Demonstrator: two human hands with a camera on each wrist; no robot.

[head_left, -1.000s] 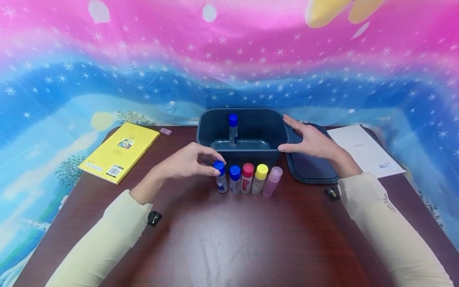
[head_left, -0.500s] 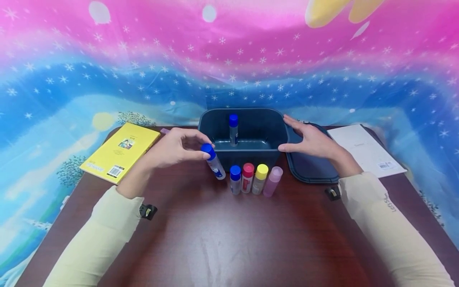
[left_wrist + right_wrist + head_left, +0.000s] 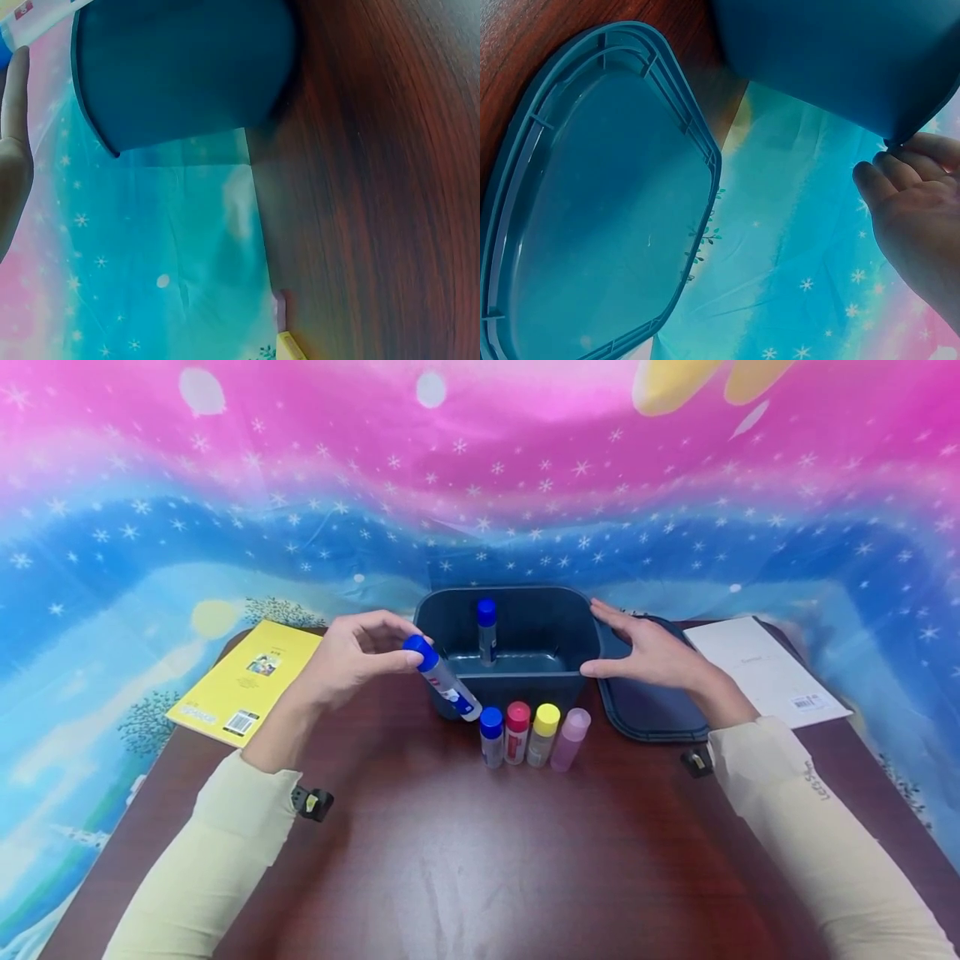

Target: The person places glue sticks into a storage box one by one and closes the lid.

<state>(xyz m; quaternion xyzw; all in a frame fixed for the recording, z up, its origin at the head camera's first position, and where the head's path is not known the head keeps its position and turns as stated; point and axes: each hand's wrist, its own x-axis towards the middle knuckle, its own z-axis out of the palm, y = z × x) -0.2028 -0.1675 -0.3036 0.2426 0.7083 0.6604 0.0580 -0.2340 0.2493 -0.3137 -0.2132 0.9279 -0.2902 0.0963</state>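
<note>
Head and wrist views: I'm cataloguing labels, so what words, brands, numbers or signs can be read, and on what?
"Lets", seemingly, on the right sleeve; following letters unclear.
Yellow book: print and barcode, too small to read.
White booklet: print and barcode label, too small.
Tube in left hand: label too blurred.
Tube in the box and row of tubes: any print is too blurred.

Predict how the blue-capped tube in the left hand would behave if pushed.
The blue-capped tube is probably stiff: pinched at one end, it shows no sag. Being tall and narrow, it may tip; its rounded sides could let it roll.
</note>
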